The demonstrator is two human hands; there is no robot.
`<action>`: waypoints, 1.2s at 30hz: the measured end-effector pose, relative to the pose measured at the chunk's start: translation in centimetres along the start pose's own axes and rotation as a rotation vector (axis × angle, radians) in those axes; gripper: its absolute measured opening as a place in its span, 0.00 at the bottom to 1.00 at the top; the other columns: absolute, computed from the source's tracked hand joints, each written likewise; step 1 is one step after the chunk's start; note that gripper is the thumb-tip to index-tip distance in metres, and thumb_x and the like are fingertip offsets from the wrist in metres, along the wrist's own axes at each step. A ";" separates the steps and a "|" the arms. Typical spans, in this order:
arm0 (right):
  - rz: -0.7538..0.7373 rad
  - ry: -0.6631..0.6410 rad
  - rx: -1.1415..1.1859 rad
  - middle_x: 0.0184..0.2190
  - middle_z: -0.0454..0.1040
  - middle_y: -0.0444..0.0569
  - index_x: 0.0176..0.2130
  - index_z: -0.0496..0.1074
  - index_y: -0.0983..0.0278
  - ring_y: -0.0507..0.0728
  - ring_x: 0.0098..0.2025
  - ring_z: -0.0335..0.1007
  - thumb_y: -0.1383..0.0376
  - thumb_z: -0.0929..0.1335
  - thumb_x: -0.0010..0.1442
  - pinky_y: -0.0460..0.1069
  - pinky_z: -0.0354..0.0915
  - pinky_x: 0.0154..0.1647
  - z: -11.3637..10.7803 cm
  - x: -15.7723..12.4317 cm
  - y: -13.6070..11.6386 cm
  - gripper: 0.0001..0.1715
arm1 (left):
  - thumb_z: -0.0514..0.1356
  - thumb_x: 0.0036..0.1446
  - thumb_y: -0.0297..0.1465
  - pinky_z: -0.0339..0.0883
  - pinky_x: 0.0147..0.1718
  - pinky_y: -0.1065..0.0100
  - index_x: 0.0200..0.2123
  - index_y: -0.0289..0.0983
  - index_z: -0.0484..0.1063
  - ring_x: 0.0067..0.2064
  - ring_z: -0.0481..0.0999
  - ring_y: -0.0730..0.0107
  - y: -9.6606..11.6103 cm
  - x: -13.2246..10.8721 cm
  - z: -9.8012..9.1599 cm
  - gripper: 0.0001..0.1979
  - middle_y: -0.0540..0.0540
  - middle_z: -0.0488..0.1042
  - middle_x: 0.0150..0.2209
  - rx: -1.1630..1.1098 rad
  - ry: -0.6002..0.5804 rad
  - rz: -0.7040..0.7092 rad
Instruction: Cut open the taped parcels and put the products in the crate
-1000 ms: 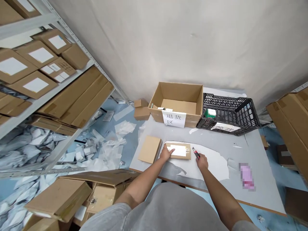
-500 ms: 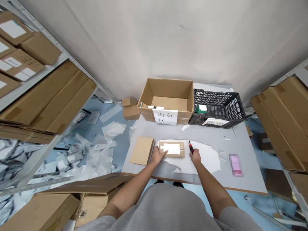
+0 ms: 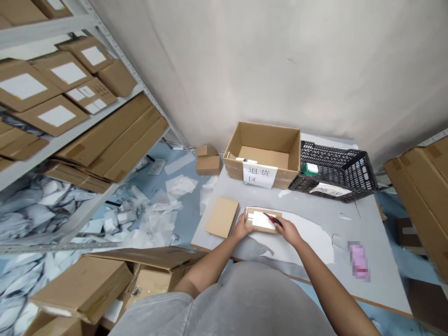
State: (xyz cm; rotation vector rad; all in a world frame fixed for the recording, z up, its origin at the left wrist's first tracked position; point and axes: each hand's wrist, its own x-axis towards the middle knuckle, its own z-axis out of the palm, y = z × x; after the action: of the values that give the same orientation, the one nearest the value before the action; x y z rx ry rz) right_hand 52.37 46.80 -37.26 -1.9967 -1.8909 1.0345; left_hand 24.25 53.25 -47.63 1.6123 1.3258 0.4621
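A small cardboard box (image 3: 250,224) with a white label lies on the table in front of me. My left hand (image 3: 241,227) grips its left end, thumb along the near side and fingers at the far side. My right hand (image 3: 289,232) holds a red and black utility knife (image 3: 274,220), whose tip lies over the white label. That hand is at the right end of the small box; whether it touches the box is hidden. Left of my left hand lies a larger flat cardboard box (image 3: 221,216). White paper (image 3: 311,235) is spread under the small box.
At the table's back stand an open carton (image 3: 262,131) with a paper sign and a black plastic crate (image 3: 350,170) holding a green box (image 3: 310,169). A blurred pink item (image 3: 359,259) lies right. Shelves (image 3: 105,114) of boxes flank the left; cartons (image 3: 84,284) sit behind my left arm.
My right hand has brought the knife left, from beside the small box to over its label. My left hand still holds the box. The camera view has turned left.
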 end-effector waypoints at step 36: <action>-0.054 -0.280 -0.500 0.53 0.82 0.53 0.63 0.75 0.52 0.63 0.54 0.79 0.58 0.61 0.76 0.53 0.64 0.53 1.0 5.8 -9.0 0.22 | 0.78 0.44 0.38 0.69 0.63 0.55 0.77 0.44 0.50 0.65 0.74 0.50 2.0 2.2 -2.8 0.62 0.40 0.69 0.69 -0.153 -0.183 0.027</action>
State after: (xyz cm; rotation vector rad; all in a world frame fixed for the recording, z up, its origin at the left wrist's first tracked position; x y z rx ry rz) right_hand 44.27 53.41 -34.71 -2.1137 -2.5472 0.9347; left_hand 23.90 56.50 -45.29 1.5095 1.1065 0.4111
